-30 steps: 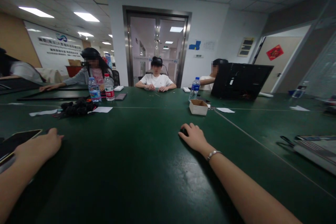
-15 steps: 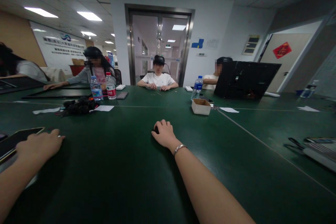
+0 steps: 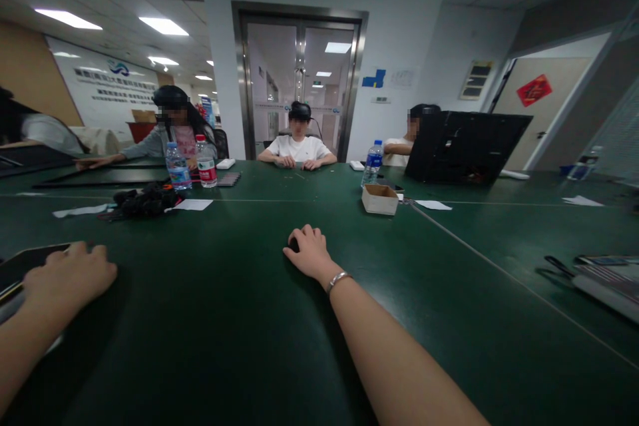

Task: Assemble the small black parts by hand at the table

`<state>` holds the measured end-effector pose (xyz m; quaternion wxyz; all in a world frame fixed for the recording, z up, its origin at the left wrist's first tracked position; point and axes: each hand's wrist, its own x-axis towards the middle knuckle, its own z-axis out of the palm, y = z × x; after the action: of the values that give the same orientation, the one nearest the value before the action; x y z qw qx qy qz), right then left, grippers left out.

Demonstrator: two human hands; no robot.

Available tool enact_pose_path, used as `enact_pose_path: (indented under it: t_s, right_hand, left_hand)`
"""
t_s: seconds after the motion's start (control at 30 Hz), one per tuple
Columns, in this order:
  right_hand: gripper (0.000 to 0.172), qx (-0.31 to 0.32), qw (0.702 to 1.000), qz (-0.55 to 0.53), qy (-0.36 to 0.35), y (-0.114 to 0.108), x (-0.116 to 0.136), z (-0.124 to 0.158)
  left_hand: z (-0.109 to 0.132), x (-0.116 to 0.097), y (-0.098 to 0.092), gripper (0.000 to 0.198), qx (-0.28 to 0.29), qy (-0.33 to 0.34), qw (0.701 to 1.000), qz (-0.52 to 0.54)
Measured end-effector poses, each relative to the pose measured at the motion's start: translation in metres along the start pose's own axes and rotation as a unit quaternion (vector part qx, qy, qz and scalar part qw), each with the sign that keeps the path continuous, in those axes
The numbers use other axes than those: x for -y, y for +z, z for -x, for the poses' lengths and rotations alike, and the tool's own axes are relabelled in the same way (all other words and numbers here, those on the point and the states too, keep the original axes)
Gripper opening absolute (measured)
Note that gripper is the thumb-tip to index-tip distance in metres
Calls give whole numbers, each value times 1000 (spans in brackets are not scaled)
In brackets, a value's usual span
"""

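My right hand [image 3: 308, 254] rests on the green table [image 3: 214, 319], fingers curled over a small black computer mouse [image 3: 294, 244], mostly hidden under the palm. A silver bracelet [image 3: 337, 281] circles that wrist. At the left, my left hand [image 3: 70, 279] lies knuckles up at the right end of a flat black panel with a pale edge [image 3: 20, 266]. Its fingers are bent down and the tips are out of sight, so what they hold, if anything, is hidden. Something pale shows under the left wrist.
Ahead lie a bundle of black cables [image 3: 142, 202], two bottles, a small open box [image 3: 380, 200] and a water bottle [image 3: 372, 163]. A large black screen [image 3: 464, 146] stands at the back right. Several people sit across the table. Metal-edged equipment [image 3: 606, 283] lies at right.
My left hand has shifted slightly left, and its fingers, stretched out before, are now bent down. The right hand keeps its grip on the mouse. The view has turned slightly.
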<state>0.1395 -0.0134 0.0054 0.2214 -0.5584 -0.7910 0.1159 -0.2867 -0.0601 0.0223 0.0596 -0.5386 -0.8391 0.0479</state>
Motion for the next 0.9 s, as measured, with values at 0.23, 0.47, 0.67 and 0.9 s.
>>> enact_pose_path:
  t_s: [0.23,0.47,0.67,0.9]
  right_hand:
    - [45,41,997,-54,-29,-9,-16,-4]
    - [43,80,984,-158,-21,-24,-33,-6]
    - [36,61,975,-213,-11,-24,-30,-8]
    - [34,-23,845,-530,68,-19,-47,-13]
  left_hand:
    - [23,-19,-21,48,14,-54,997,-53]
    - [37,-30,-31,47,-2,-55,996,-66]
    - [38,-44,-28,46,-127,15,987,-101]
    - [55,-165,-44,44,-176,295,938,41]
